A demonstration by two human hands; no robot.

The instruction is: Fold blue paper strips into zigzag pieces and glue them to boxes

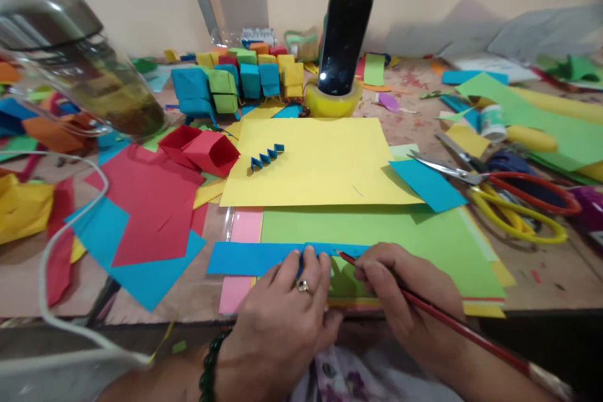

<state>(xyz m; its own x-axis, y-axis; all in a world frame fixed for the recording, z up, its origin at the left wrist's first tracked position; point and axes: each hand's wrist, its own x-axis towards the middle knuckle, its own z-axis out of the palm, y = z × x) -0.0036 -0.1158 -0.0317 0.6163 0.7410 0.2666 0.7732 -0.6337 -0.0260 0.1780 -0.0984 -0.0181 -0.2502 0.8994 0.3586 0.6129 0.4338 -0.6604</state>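
A long blue paper strip (259, 257) lies across the stacked green sheets (424, 232) near the table's front edge. My left hand (287, 314), with a ring and a dark green bead bracelet, presses its fingertips on the strip, palm down. In my right hand (409, 301) is a dark red pencil (452, 320), its tip touching or just above the blue paper right of my left fingertips. A yellow sheet (320, 163) lies behind, bearing a small zigzag-folded blue strip (267, 157).
A phone (346, 44) stands in a yellow tape roll (332, 100). Folded paper blocks (226, 88) sit behind. Scissors (532, 188) lie right; a glass bottle (113, 94), red paper (155, 201) and a white cable (47, 264) are left.
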